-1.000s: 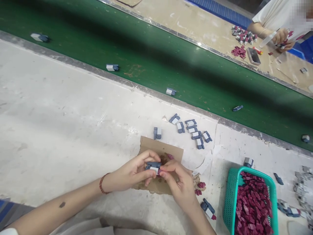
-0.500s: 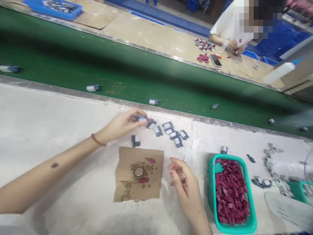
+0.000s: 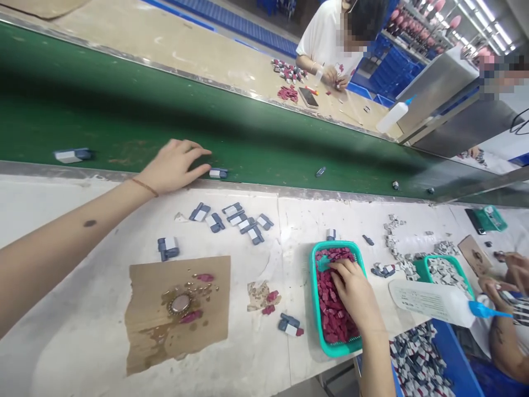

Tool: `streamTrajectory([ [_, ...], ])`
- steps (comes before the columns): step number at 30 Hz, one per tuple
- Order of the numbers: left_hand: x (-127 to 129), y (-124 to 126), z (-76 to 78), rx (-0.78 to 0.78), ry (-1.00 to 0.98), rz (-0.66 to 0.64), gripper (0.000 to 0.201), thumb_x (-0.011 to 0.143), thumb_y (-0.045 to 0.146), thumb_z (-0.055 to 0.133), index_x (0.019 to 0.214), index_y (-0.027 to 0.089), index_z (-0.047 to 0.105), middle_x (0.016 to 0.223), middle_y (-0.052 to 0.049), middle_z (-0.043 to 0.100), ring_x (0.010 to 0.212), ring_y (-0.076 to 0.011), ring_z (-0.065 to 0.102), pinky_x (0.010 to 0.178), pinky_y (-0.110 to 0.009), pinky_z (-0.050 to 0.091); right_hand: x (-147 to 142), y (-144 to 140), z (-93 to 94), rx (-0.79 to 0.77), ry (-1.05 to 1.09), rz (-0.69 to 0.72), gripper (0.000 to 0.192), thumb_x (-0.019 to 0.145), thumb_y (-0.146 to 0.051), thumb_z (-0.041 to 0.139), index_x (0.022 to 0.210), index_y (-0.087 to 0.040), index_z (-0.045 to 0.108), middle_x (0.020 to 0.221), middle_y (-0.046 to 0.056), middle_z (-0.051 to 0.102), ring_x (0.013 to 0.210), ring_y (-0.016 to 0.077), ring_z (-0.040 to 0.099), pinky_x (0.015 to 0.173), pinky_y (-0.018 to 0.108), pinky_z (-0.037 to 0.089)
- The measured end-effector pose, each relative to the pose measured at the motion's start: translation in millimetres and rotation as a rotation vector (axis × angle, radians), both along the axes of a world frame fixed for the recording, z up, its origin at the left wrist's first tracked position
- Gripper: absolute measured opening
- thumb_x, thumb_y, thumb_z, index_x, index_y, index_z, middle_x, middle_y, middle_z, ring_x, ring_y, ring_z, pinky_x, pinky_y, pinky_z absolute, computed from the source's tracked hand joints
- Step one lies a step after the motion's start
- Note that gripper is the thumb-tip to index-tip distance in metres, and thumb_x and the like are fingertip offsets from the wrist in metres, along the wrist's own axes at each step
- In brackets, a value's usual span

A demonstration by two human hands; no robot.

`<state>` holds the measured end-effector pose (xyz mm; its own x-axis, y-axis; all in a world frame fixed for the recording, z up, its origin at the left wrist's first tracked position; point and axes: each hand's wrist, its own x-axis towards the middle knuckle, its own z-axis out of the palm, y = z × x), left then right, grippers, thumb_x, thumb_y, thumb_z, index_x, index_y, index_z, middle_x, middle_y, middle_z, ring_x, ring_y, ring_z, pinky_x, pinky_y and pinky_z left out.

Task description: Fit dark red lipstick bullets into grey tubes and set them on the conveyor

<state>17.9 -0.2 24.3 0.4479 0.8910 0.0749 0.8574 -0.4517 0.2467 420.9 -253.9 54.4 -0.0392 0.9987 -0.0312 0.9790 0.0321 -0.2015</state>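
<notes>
My left hand [image 3: 176, 165] reaches over the green belt, thumb and fingers apart. Its fingertips are close beside a small blue-and-white plastic piece [image 3: 217, 173] lying on the belt; whether they touch it I cannot tell. My right hand [image 3: 351, 284] dips into a green basket [image 3: 314, 309] of small dark red plastic pieces [image 3: 330, 317], its fingers bent loosely with the tips among them. A brown cardboard sheet [image 3: 215, 314] carries a round cap [image 3: 181, 304], wet spots and two red pieces. Between cardboard and basket lies a blue-and-white piece with a red part [image 3: 291, 325].
Several blue-and-white pieces [image 3: 239, 219] lie near the belt's edge. A white bottle with a blue nozzle [image 3: 432, 302] lies right of the basket, above a blue bin [image 3: 454, 353] of assembled pieces. Across the belt a person [image 3: 326, 44] works; another person's hands [image 3: 502, 286] are at far right.
The view has turned right. My left hand has moved from the pieces on the table to above the belt. My right hand has gone from beside the cardboard into the basket.
</notes>
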Motion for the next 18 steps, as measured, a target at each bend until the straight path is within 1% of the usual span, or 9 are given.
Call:
streamTrajectory([
  [1, 5.9, 0.5, -1.9, -0.026, 0.006, -0.061, 0.061, 0.095, 0.044, 0.03, 0.135, 0.002, 0.051, 0.13, -0.023, 0.052, 0.119, -0.0364, 0.044, 0.103, -0.049, 0.034, 0.4, 2.8, -2.4, -0.02, -0.031, 0.039, 0.027, 0.091, -0.014, 0.044, 0.098, -0.023, 0.068, 0.098, 0.008, 0.067, 0.092, 0.027, 0.062, 0.082, 0.042, 0.052],
  [3, 16.5, 2.2, -6.9, -0.053, 0.008, -0.115, 0.059, 0.094, 0.044, 0.031, 0.133, 0.007, 0.054, 0.128, -0.02, 0.054, 0.113, -0.0342, 0.049, 0.099, -0.045, 0.039, -0.1, 5.7, -5.8, -0.03, -0.079, 0.096, 0.027, 0.089, -0.011, 0.045, 0.099, -0.022, 0.068, 0.098, 0.008, 0.067, 0.091, 0.0267, 0.062, 0.082, 0.042, 0.052],
  [5, 24.9, 4.2, -11.8, -0.043, -0.009, -0.102, 0.055, 0.091, 0.043, 0.033, 0.125, 0.01, 0.061, 0.122, -0.018, 0.057, 0.108, -0.0339, 0.053, 0.096, -0.044, 0.042, -0.4, 6.2, -7.0, -0.032, -0.085, 0.139, 0.027, 0.089, -0.01, 0.047, 0.1, -0.022, 0.068, 0.099, 0.008, 0.067, 0.092, 0.0267, 0.062, 0.083, 0.042, 0.052],
  [7, 31.1, 5.1, -14.1, -0.035, -0.04, -0.09, 0.05, 0.089, 0.04, 0.035, 0.118, 0.011, 0.064, 0.117, -0.018, 0.06, 0.107, -0.0348, 0.055, 0.094, -0.044, 0.044, 0.3, 6.3, -6.5, -0.045, -0.053, 0.172, 0.025, 0.088, -0.009, 0.049, 0.099, -0.023, 0.067, 0.099, 0.008, 0.067, 0.093, 0.0268, 0.063, 0.084, 0.043, 0.053],
  [10, 37.0, 0.4, -10.1, -0.079, -0.164, -0.041, 0.043, 0.085, 0.037, 0.043, 0.113, 0.01, 0.063, 0.113, -0.019, 0.064, 0.105, -0.0354, 0.058, 0.092, -0.045, 0.046, 1.4, 8.4, -4.4, -0.067, 0.041, 0.17, 0.022, 0.086, -0.009, 0.052, 0.094, -0.023, 0.066, 0.098, 0.007, 0.068, 0.093, 0.0266, 0.063, 0.084, 0.044, 0.053],
  [12, 38.6, -8.7, -3.3, -0.159, -0.343, 0.071, 0.04, 0.08, 0.037, 0.052, 0.11, 0.012, 0.062, 0.105, -0.017, 0.067, 0.097, -0.0331, 0.062, 0.089, -0.043, 0.048, 1.0, 10.7, -2.5, -0.075, 0.144, 0.131, 0.019, 0.084, -0.009, 0.052, 0.09, -0.022, 0.064, 0.094, 0.007, 0.069, 0.092, 0.0258, 0.065, 0.083, 0.042, 0.053],
  [14, 37.6, -22.6, 4.7, -0.227, -0.52, 0.19, 0.039, 0.076, 0.04, 0.06, 0.105, 0.014, 0.059, 0.098, -0.013, 0.069, 0.088, -0.0288, 0.064, 0.085, -0.04, 0.051, -1.1, 12.5, 0.1, -0.067, 0.266, 0.053, 0.014, 0.082, -0.011, 0.053, 0.086, -0.021, 0.063, 0.086, 0.006, 0.069, 0.084, 0.024, 0.066, 0.077, 0.038, 0.054],
  [17, 30.5, -51.3, 14.4, -0.331, -0.712, 0.27, 0.043, 0.071, 0.049, 0.063, 0.098, 0.018, 0.053, 0.1, -0.012, 0.07, 0.086, -0.0254, 0.066, 0.082, -0.037, 0.054, -8.9, 12.6, 5.8, -0.022, 0.487, -0.14, 0.004, 0.082, -0.022, 0.06, 0.079, -0.021, 0.061, 0.075, 0.003, 0.067, 0.069, 0.0204, 0.064, 0.067, 0.033, 0.052],
  [18, 26.8, -62.6, 16.4, -0.38, -0.76, 0.292, 0.047, 0.068, 0.054, 0.065, 0.097, 0.019, 0.052, 0.1, -0.012, 0.07, 0.086, -0.0259, 0.067, 0.081, -0.038, 0.055, -12.8, 12.0, 8.0, 0.0, 0.592, -0.211, 0.006, 0.082, -0.027, 0.063, 0.081, -0.021, 0.062, 0.074, 0.002, 0.067, 0.068, 0.0197, 0.064, 0.066, 0.032, 0.052],
])
